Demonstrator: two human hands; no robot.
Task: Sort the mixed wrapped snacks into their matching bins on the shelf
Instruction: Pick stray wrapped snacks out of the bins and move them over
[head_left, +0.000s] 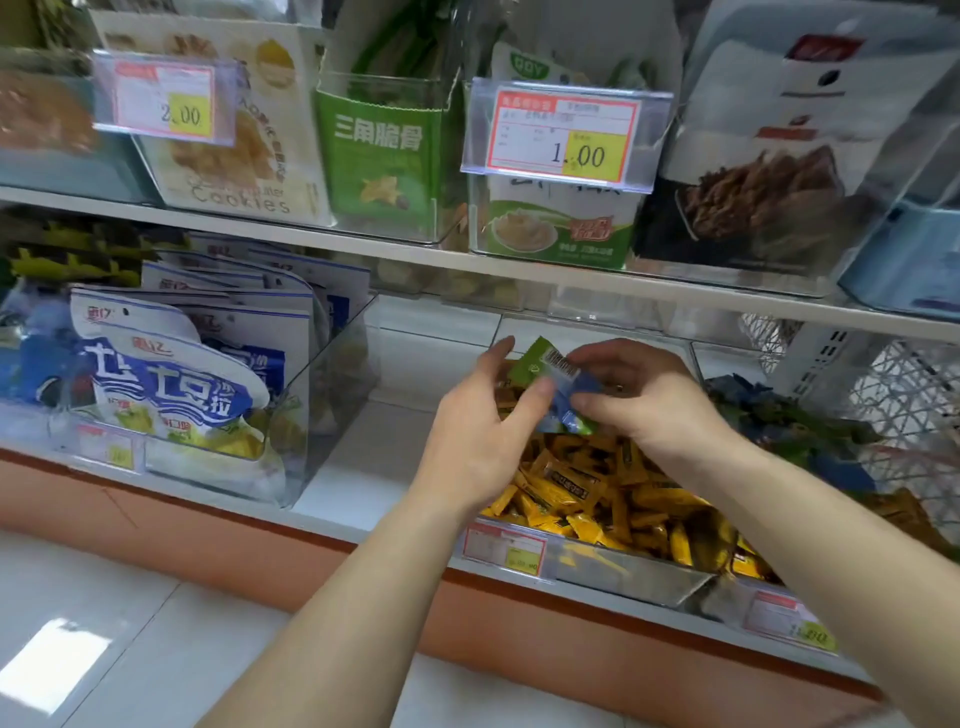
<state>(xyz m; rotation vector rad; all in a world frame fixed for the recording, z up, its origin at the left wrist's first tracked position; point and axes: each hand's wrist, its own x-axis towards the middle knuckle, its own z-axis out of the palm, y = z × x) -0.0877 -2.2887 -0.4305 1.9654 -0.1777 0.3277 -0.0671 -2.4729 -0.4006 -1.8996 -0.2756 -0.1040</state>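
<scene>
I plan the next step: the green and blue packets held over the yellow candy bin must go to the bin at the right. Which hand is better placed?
The right hand: it grips the packets and is nearer that bin.

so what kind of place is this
Most likely a small shop's snack aisle: price tags clipped to clear bins, a shelf packed with bagged snacks, and a bin of yellow wrapped snacks under both hands.
</scene>
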